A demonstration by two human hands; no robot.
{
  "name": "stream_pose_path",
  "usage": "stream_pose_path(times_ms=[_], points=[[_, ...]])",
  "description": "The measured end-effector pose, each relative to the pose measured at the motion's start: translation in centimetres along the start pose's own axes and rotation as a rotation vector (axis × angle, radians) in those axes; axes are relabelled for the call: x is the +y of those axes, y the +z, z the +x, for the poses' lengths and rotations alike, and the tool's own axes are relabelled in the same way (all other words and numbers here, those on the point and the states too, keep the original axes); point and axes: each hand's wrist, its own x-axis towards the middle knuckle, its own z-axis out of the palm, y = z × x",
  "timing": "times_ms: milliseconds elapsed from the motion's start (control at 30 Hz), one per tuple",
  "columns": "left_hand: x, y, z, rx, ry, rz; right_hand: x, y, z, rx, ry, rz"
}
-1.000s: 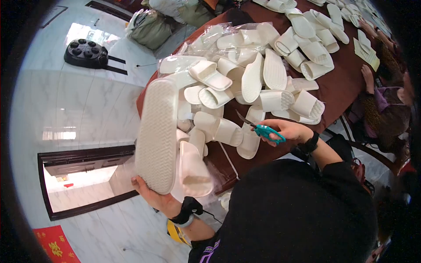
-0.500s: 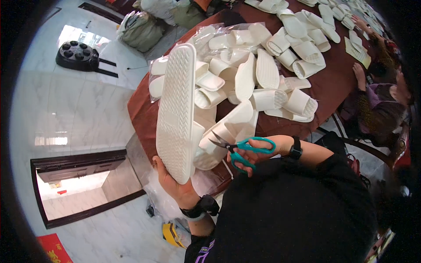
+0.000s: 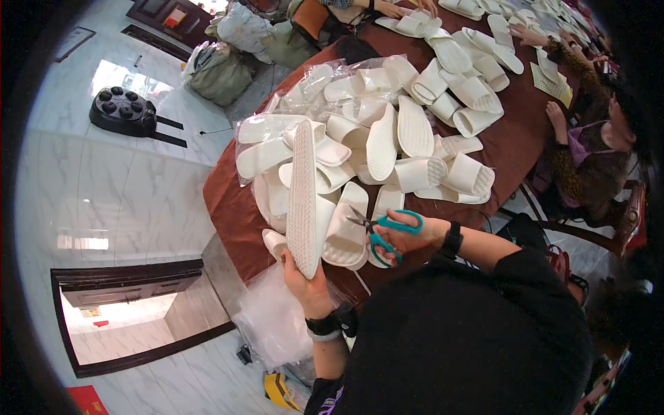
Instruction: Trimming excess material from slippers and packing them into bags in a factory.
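My left hand (image 3: 308, 287) is closed round the near end of a white slipper (image 3: 303, 200), which stands tilted up with its textured sole partly toward me. In my right hand (image 3: 409, 238) are scissors (image 3: 380, 232) with teal handles, the fingers in the loops and the dark blades apart. The blade tips point left, over another white slipper (image 3: 347, 232) lying on the table. Several loose white slippers (image 3: 415, 128) are heaped just beyond both hands. Slippers in clear plastic bags (image 3: 266, 142) lie at the heap's left side.
A brown cloth covers the table (image 3: 235, 228). Clear plastic bags (image 3: 270, 311) hang by its near left edge. Other people's hands (image 3: 529, 34) are at the far side and right, near more slippers. Stuffed sacks (image 3: 220, 72) stand on the floor at the back left.
The slipper in my left hand has turned from sole-on to nearly edge-on and come lower and right. The scissors have shifted slightly right. A person's hands now show at the far edge.
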Motion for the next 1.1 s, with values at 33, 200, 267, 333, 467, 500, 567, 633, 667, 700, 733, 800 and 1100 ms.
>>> stream_pose_path(times_ms=[33, 200, 267, 333, 467, 500, 567, 633, 667, 700, 733, 800, 1100], points=[[-0.2, -0.1, -0.3, -0.131, 0.271, 0.529, 0.1, -0.8, 0.8, -0.011, 0.0, 0.136], [-0.6, -1.2, -0.8, -0.042, -0.051, -0.026, -0.5, -1.9, 5.9, 0.048, 0.1, 0.124], [-0.4, -1.3, -1.0, -0.081, 0.106, 0.251, -0.3, -2.3, 7.5, 0.173, 0.053, 0.141], [0.1, -1.5, -1.1, 0.131, -0.173, -0.317, 0.2, -2.1, 8.0, 0.262, 0.032, 0.13], [1.3, -3.3, -2.1, 0.207, -0.194, -0.422, 1.0, -3.6, 8.3, 0.333, -0.046, 0.034], [1.3, -4.4, -2.6, 0.166, -0.018, 0.112, 1.0, -3.7, 8.2, 0.366, -0.04, 0.023], [-0.3, -8.1, -3.0, 0.217, 0.256, 0.516, 1.4, -4.3, 8.3, 0.4, -0.051, -0.074], [1.2, -9.3, -3.5, 0.293, 0.221, 0.496, 1.4, -4.9, 8.4, 0.56, -0.057, -0.534], [2.4, -9.7, -4.0, 0.361, 0.195, 0.48, 1.6, -5.0, 8.6, 0.693, -0.078, -0.999], [3.2, -10.2, -4.2, 0.418, 0.17, 0.46, 2.3, -5.7, 9.2, 0.781, -0.267, -1.304], [3.7, -11.0, -4.6, 0.423, 0.17, 0.456, 2.8, -6.5, 9.3, 0.777, -0.264, -1.309], [4.6, -13.5, -6.5, 0.389, 0.387, 0.541, 3.3, -6.9, 10.2, 0.824, -0.259, -1.523], [-0.2, -21.6, -11.8, 0.759, -0.287, -0.559, 2.1, -10.3, 11.9, 0.869, -0.013, -1.087]])
